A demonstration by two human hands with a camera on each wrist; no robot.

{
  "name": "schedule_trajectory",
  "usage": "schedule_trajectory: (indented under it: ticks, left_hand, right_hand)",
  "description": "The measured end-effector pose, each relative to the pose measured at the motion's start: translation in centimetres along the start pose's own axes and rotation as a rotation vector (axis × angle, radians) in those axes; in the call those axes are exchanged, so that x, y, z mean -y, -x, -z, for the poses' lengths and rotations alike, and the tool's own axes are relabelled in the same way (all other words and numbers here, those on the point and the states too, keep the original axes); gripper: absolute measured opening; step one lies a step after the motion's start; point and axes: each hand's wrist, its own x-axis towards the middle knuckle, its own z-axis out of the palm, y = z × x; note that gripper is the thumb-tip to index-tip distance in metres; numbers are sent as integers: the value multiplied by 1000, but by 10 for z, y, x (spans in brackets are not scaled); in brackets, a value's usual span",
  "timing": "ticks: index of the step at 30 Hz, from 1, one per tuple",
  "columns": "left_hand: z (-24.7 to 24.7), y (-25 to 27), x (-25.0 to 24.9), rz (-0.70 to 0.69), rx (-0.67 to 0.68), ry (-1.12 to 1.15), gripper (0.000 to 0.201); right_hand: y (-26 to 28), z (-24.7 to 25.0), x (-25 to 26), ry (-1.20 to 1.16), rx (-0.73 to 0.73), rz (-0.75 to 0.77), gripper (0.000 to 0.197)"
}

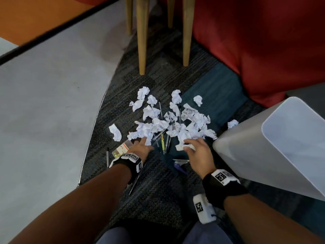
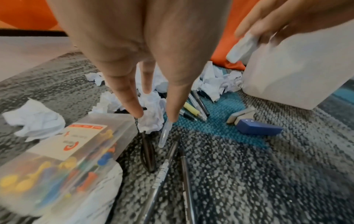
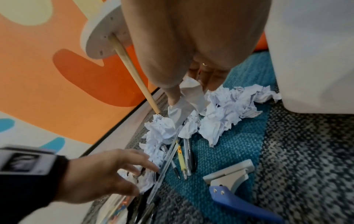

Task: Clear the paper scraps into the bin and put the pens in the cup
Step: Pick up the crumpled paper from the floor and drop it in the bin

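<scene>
Barely begun: the paper scraps (image 1: 168,120) and pens (image 1: 162,140) lay heaped on the carpet beside the bin (image 1: 274,147). The right hand (image 1: 197,150) pinched one scrap; the left hand (image 1: 140,147) reached, fingers straight; no cup showed

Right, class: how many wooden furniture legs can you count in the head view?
4 wooden legs, all beyond the paper scraps: front left, rear left, front right, rear right. More may be out of frame.

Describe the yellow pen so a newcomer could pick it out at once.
Start at the white bin on the right, then look left to the teal carpet patch. Between the two hands lies a small bundle of pens; the yellow pen is the only coloured one, the rest being clear or dark.
</scene>
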Motion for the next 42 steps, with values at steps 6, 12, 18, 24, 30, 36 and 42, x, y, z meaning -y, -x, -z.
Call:
schedule_trajectory:
  ticks: [6,12,18,24,30,36,42]
  left_hand:
    - [-7,-5,-12,69,-54,64,30]
    - [3,34,-18,37,-114,148,25]
    - [57,112,-69,-64,-173,229,36]
    - [141,142,-140,-281,-394,381,40]
    - [208,156,-210,-474,-515,459,44]
    - [219,156,-250,-537,-517,442,40]
    - [209,145,-264,-547,-482,409,43]
  right_hand:
    - [31,2,-9,148,5,-52,18]
    - [43,14,0,-33,-5,0,15]
    - [75,69,42,-93,21,124,14]
    - [86,152,63,-189,-290,201,21]
    - [86,218,43,-301,-695,25,28]
    - [72,223,-12,-222,-653,-264,26]
    - [61,217,-50,-221,-354,-459,59]
